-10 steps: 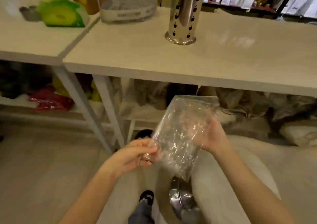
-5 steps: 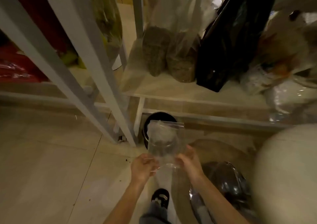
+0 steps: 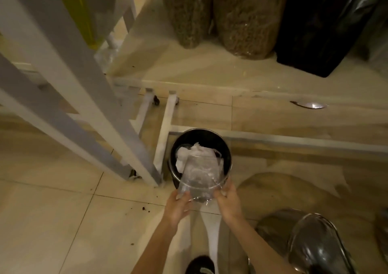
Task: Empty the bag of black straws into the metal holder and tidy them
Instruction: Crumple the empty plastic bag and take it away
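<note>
An empty clear plastic bag (image 3: pixel 200 177) hangs over the mouth of a round black waste bin (image 3: pixel 226 154) on the floor. My left hand (image 3: pixel 177 207) pinches the bag's near left corner. My right hand (image 3: pixel 228 202) grips its near right corner. The bag's far end dips into the bin, on top of crumpled white paper (image 3: pixel 186 154). No straws show inside the bag. The metal holder is out of view.
White table legs (image 3: pixel 88 97) stand just left of the bin. A low wooden shelf (image 3: pixel 189 70) behind it carries clear sacks of brown pellets (image 3: pixel 245 19) and a black bag (image 3: pixel 327 26). A shiny metal stool base (image 3: pixel 319 246) sits at lower right, my shoe (image 3: pixel 200 265) below.
The view dropped from the tabletop with the metal holder to the floor under the table. Both hands carried the empty bag down and forward onto the bin's opening.
</note>
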Demonstrator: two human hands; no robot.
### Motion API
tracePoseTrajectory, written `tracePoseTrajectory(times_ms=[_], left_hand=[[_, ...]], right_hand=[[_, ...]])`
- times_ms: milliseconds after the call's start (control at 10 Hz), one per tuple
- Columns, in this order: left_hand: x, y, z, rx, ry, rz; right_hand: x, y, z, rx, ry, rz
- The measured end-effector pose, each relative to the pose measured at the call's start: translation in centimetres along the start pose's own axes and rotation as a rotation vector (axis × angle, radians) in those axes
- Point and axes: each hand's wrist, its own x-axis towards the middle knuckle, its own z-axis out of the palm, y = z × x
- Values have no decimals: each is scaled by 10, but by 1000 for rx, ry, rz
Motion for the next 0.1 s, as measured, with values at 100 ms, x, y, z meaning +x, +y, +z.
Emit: tracePoseTrajectory(times_ms=[100], left_hand=[[-22,15,3,48,-47,5]], right_hand=[[-10,-11,-6,3,-28,40]])
